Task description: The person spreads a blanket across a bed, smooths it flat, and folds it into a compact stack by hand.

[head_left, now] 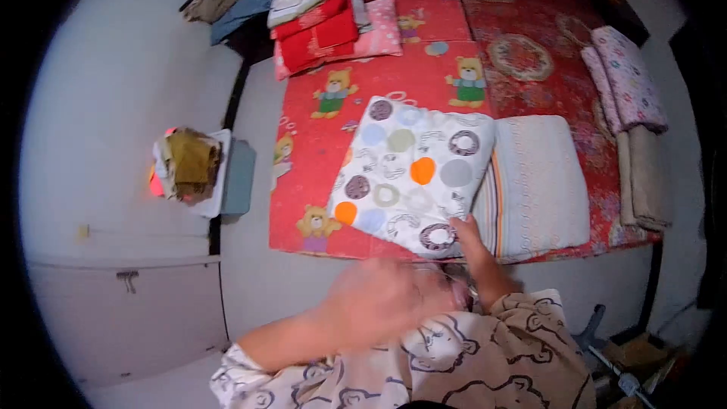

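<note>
A folded white cloth with coloured circles (409, 174) lies at the front edge of the bed, partly over a folded cream blanket with a striped border (539, 182). My right hand (475, 250) is at the cloth's lower right corner, its thumb on top and its other fingers hidden below the edge. In front of the bed, close to my body, my left hand (379, 299) is smeared by motion. Its fingers cannot be made out, nor whether it holds anything.
Red and striped folded cloths (322, 30) are stacked on a pink pillow at the back left. Rolled cloths (628, 83) lie along the right edge. A white bin with clothes (238, 178) stands left of the bed. A metal stand (625, 382) is at the lower right.
</note>
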A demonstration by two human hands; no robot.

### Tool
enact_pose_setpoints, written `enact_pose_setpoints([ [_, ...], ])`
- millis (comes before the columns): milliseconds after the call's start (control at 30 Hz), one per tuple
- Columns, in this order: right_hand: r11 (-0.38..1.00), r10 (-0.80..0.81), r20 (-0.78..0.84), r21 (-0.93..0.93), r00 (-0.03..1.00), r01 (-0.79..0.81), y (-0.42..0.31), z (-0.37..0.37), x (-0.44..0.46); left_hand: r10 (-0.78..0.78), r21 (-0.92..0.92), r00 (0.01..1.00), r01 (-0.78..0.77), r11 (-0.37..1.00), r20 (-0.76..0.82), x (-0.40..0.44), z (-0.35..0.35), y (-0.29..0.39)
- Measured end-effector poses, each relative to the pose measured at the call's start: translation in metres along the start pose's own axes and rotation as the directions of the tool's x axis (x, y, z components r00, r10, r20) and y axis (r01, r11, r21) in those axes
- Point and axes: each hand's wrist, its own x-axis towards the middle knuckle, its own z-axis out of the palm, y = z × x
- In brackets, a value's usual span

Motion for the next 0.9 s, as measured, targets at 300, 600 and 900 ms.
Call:
enact_pose_setpoints([
  [300,0.949,0.140,0.095,0.272,0.986,-0.161,-0.067,0.008,-0.030,-0.392,0.062,0.835,0.447,0.892,-0.387,-0.097,0.231,-0.178],
  [600,0.954,0.206,0.135,0.193,0.969,-0.229,-0.140,-0.008,-0.073,-0.895,-0.961,0.419,-0.144,-0.235,0.156,0.045,0.259,-0.326],
  [900,0.968,-0.082,-0.153,-0.246,0.985,0.043,-0.126,-0.079,-0.079,-0.725,-0.734,0.574,-0.664,-0.140,-0.381,0.141,0.161,-0.311],
])
